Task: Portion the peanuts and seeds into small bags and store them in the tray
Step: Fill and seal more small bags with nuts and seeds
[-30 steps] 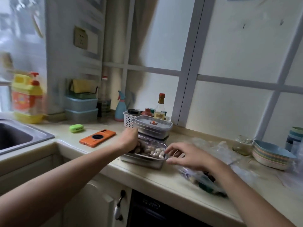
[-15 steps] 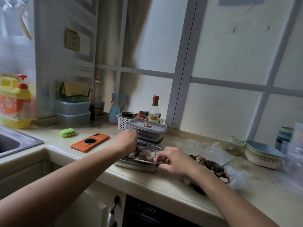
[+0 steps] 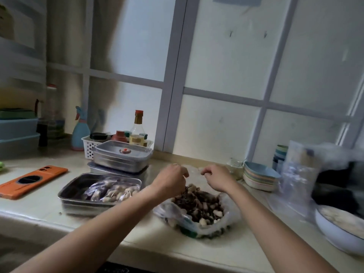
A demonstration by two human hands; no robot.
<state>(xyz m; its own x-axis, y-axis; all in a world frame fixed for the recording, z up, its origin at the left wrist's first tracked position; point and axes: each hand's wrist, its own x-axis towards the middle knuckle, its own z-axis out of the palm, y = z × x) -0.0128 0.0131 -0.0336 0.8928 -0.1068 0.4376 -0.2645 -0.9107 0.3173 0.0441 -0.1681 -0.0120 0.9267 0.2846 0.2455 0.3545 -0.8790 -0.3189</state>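
Note:
A steel tray (image 3: 78,201) sits on the counter at the left and holds filled small clear bags of peanuts (image 3: 110,191). To its right lies a large open plastic bag (image 3: 199,211) of mixed peanuts and dark seeds. My left hand (image 3: 171,178) and my right hand (image 3: 216,176) hover just above the far edge of that bag, a short gap between them. The fingers of both are curled and pinched. Something pale and clear lies between them, but I cannot tell whether either hand grips it.
Two lidded steel containers (image 3: 122,158) are stacked behind the tray, in front of a white basket of bottles (image 3: 92,144). An orange phone (image 3: 31,181) lies far left. Stacked bowls (image 3: 260,178), a glass jar (image 3: 235,168), clear bags (image 3: 295,178) and a white bowl (image 3: 338,227) crowd the right.
Both hands have left the tray and moved right, to above the large open bag. The view has swung right with them.

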